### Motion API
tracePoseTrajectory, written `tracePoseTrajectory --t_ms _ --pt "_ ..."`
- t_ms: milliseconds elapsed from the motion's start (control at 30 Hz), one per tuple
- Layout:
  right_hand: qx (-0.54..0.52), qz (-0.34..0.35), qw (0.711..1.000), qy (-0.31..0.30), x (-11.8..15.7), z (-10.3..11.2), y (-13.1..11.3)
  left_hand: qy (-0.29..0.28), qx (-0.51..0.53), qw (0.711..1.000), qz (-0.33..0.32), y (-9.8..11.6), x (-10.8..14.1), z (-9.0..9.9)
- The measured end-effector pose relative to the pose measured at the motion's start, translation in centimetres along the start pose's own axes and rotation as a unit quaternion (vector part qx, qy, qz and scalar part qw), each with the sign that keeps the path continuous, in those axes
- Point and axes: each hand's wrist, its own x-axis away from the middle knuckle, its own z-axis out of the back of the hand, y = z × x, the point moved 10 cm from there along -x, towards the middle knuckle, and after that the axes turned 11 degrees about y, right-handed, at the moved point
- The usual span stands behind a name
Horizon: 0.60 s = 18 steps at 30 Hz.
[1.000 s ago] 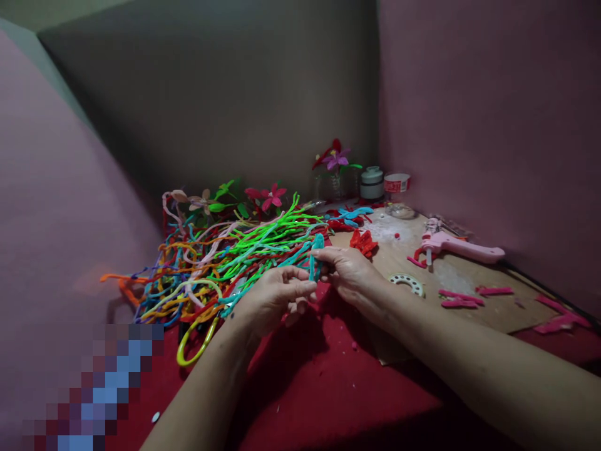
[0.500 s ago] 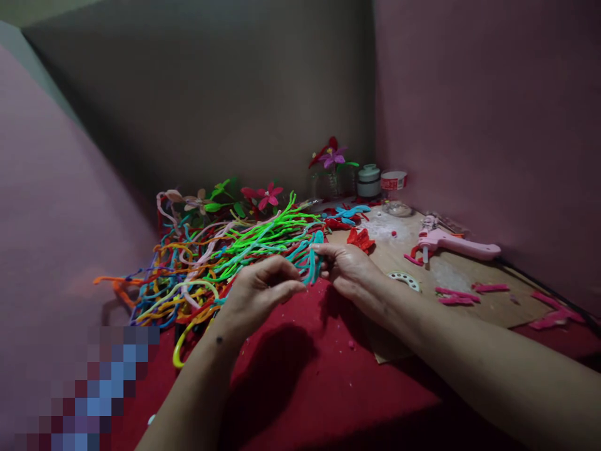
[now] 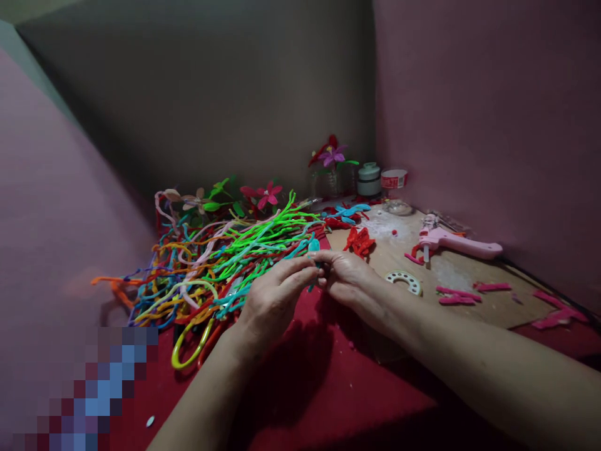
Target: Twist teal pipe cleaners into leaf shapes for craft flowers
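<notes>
My left hand [image 3: 275,297] and my right hand [image 3: 347,279] meet fingertip to fingertip over the red cloth. Between them they pinch a short teal pipe cleaner [image 3: 313,245], of which only the top loop shows above the fingers; the remainder is hidden by my hands. Just behind and to the left lies a big tangled heap of coloured pipe cleaners [image 3: 220,263], green, orange, blue, pink and yellow.
A wooden board [image 3: 469,275] at right carries a pink glue gun [image 3: 453,243], a red folded piece [image 3: 359,241], pink strips [image 3: 457,295] and a white curved template [image 3: 404,280]. Finished pipe-cleaner flowers [image 3: 263,195], a small jar [image 3: 369,180] and a tape roll [image 3: 393,179] stand by the back wall. Walls close in all round.
My left hand has come right and up until its fingertips touch my right hand's. The teal pipe cleaner, plainly visible before, is now mostly covered by my fingers.
</notes>
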Motion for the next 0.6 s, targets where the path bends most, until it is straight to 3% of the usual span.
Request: tracePoseTrajectory --t_ms 167,300,400,467,533,600 --pt "0.01 0.039 0.999 0.033 0.2 0.5 -0.6 0.021 -0.089 0.994 -0.059 1.0 0.5 0.2" --pt "0.02 0.056 0.998 0.017 0.6 0.1 -0.7 0.028 -0.131 0.99 -0.032 0.8 0.6 0.0" --pt "0.032 0.07 0.997 0.002 0.9 -0.2 -0.8 0.046 -0.062 0.996 0.04 0.0 0.4 0.3" --pt "0.039 0.07 0.997 -0.012 0.9 -0.5 -0.6 0.039 0.032 0.991 0.122 -1.0 0.3 0.2" --pt "0.044 0.068 0.996 -0.047 1.0 -1.0 -0.4 0.031 0.139 0.964 0.225 -2.2 0.5 -0.3" --pt "0.052 0.076 0.992 -0.086 1.1 -1.6 -0.2 0.051 0.237 0.917 0.318 -3.4 0.9 -0.5"
